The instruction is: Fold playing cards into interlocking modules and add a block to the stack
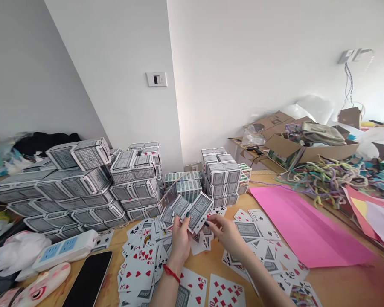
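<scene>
My left hand (181, 239), with a red string bracelet at the wrist, grips several grey-backed playing cards (199, 209) between thumb and fingers. They lie tilted, backs toward me, in what looks like joined, folded pieces. My right hand (228, 233) pinches at the lower right edge of these cards, its dark-nailed fingertips closed there. Loose cards, such as a three of hearts (137, 273) and a ten of diamonds (226, 291), lie spread on the table around both hands, some face up and some face down.
Stacked blocks of folded cards (92, 160) stand at left, with another stack (222, 177) behind my hands. At left lie a phone (88, 279) and a power strip (65, 250). On the right are a pink sheet (307, 230), coloured pipe cleaners (326, 177) and a cardboard box (326, 152).
</scene>
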Demonstrator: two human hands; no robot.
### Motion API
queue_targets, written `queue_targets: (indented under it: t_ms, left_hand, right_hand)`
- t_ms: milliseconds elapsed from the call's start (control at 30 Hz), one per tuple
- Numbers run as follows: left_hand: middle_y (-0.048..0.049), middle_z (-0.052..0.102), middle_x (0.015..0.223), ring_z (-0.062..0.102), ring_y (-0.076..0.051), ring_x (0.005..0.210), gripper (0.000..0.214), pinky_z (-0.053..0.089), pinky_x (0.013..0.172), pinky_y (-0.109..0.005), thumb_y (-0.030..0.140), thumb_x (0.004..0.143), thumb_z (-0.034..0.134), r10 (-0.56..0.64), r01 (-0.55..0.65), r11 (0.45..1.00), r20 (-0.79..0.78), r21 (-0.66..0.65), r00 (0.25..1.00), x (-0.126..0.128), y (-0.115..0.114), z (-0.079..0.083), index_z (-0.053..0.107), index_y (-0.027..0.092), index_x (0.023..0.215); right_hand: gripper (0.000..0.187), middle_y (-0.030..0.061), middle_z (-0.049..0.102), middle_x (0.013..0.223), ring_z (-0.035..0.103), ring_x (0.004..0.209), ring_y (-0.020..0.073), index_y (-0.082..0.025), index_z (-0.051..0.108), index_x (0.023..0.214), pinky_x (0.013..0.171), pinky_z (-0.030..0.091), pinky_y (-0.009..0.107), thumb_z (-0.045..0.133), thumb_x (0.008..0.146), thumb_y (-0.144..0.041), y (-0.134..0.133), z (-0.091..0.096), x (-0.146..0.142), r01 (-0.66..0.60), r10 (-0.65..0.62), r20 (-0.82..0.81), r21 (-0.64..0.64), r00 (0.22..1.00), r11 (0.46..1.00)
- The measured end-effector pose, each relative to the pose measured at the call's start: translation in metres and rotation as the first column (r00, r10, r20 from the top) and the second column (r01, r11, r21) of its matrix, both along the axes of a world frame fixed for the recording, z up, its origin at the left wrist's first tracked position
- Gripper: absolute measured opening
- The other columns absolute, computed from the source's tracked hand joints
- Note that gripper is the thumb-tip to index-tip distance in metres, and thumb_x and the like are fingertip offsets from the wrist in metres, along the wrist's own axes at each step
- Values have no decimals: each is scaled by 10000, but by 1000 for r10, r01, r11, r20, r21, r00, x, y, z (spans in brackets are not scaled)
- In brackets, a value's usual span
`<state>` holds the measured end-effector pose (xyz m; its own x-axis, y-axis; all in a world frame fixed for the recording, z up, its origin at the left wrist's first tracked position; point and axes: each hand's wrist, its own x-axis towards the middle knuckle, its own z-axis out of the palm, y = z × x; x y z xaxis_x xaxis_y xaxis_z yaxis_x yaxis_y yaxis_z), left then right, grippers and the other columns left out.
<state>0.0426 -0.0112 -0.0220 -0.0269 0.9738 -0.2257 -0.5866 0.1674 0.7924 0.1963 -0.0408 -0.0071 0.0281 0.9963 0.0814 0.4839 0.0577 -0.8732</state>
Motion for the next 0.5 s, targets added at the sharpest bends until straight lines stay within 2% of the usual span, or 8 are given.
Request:
queue_targets:
  t_ms: [67,133,233,333,400,500]
  left_hand:
    - [-51,649,977,604,-223,934,384,498,718,-303,240,656,679,21,-21,999,-1,-25,1000,-2,2,-3,542,262,1015]
    - [-61,647,1016,582,-239,993,426,483,781,-322,228,650,682,8,-8,1000,-10,-4,1000,-3,4,-4,544,260,1052]
    - [-74,646,1040,567,-247,1028,474,450,842,-333,213,628,700,22,-20,999,-85,25,996,-3,5,-5,546,240,1075]
    - [-95,620,1103,561,-262,1041,535,444,837,-352,233,625,709,7,-9,1000,-168,-13,986,-3,5,-3,515,240,1124]
    - [-109,572,1187,526,-284,1090,571,443,828,-362,249,617,720,8,-20,998,-186,-63,982,-4,5,-3,498,252,1143]
    - [-107,501,1280,433,-287,1193,579,414,874,-343,226,585,745,74,-89,993,-173,-83,982,-5,6,-7,517,261,1116]
  right_hand:
    - [168,43,631,839,563,746,199,-225,617,827,678,423,306,547,739,-351,2,8,28,46,-52,216,34,975,998]
    - [219,70,611,983,518,931,259,-234,639,877,780,389,346,613,662,-269,3,9,58,117,-118,442,29,889,993]
    - [378,96,596,1012,501,950,300,-228,642,947,761,379,358,654,570,-203,2,0,95,250,-140,656,-75,741,965]
    - [368,92,608,952,529,889,278,-215,648,910,721,382,330,649,543,-190,1,-11,114,253,-67,699,-167,712,953]
    - [302,88,622,880,547,832,247,-193,644,839,684,382,298,638,537,-180,2,-16,117,224,-36,679,-190,733,956]
    - [194,66,634,774,558,738,204,-184,619,710,593,366,248,625,518,-163,3,-18,113,194,-34,623,-192,781,962]
